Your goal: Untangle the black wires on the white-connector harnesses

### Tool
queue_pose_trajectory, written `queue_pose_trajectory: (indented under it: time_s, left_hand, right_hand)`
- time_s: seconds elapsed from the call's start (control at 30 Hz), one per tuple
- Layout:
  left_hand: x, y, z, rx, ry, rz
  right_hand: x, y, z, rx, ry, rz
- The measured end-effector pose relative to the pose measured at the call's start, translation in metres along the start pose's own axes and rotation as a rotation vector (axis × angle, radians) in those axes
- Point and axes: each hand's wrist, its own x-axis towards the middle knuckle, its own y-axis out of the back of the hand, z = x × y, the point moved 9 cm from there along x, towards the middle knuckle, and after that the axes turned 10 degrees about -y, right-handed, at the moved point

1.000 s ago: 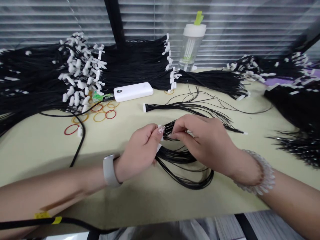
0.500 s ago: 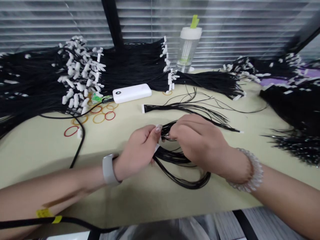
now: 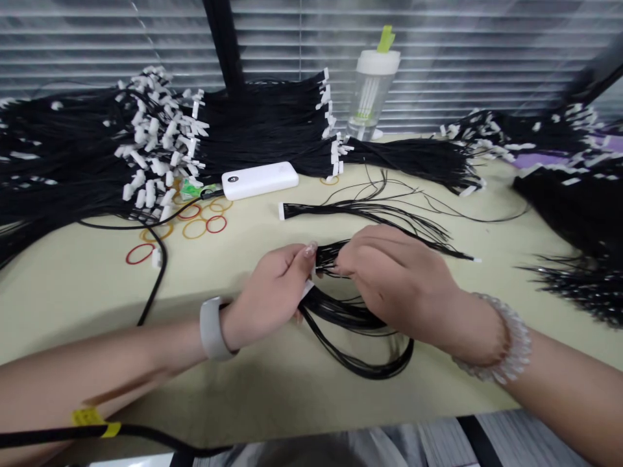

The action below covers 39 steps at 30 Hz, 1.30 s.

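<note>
Tabletop [image 3: 73,285] before closed window blinds [image 3: 487,52]

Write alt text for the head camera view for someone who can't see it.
Both hands, left hand and right hand, pinch a looped bundle of thin black wires over a pale table. Behind lie piles of wire harnesses, rubber bands, a white power bank and a bottle.
</note>
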Motion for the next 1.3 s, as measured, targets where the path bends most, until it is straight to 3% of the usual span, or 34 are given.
queue_pose_trajectory:
  time_s: [0.43,0.67,0.97,1.17,1.3]
  left_hand:
    - [0.0,-0.004,0.001,0.012,0.006,-0.036]
    - [-0.001,-0.004,0.003,0.062,-0.012,-0.04]
    - [0.001,-0.005,0.0,0.063,0.001,-0.058]
    - [-0.001,-0.003,0.005,0.0,-0.025,-0.034]
    - [-0.006,-0.003,0.007,0.004,-0.061,0.006]
  right_hand:
    - [0.004,0.0,-0.004,-0.026,0.015,0.002]
    - [0.008,0.002,0.008,0.016,-0.144,-0.05]
    - [0.005,-0.006,0.001,0.088,-0.109,0.025]
    - [0.012,0.002,-0.003,0.16,-0.077,0.018]
    - [0.009,-0.001,0.015,0.332,-0.238,-0.069]
